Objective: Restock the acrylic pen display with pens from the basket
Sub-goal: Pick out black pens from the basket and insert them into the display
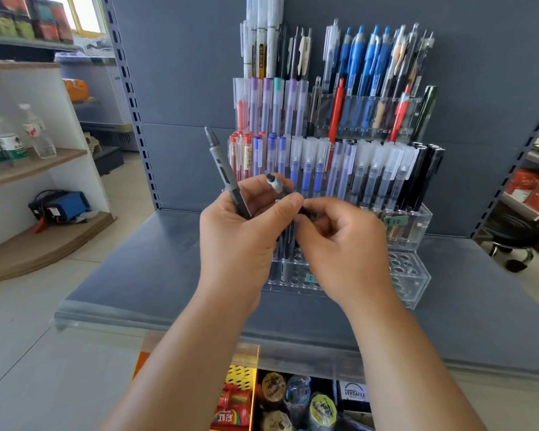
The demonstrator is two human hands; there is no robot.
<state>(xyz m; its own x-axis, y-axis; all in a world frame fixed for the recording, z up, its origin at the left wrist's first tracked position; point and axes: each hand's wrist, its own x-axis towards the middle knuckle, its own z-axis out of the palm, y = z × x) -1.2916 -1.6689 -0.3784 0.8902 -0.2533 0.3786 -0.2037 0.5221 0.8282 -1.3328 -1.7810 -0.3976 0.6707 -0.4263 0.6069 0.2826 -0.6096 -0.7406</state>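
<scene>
The left hand [240, 231] is curling its fingers round 2 pens and holding them above the shelf [137, 275], right in front of the pen display [414, 275]. The grey pen [220, 163] is slanting up and to the left out of the fist. The black pen [276, 183], which has a white band, is lying across the fingertips. The right hand [343, 244] is pinching the lower end of that black pen between thumb and forefinger, with its other fingers curling underneath. The 2 hands are working close together.

The display is standing toward the back edge of the shelf, against the grey back panel. Its upper tiers are carrying rows of upright capped pens [367, 178] in red, blue, clear and black. The lowest front tier is showing round holes at its right end, and a few dark pens [285, 244] are standing in it behind the hands.
</scene>
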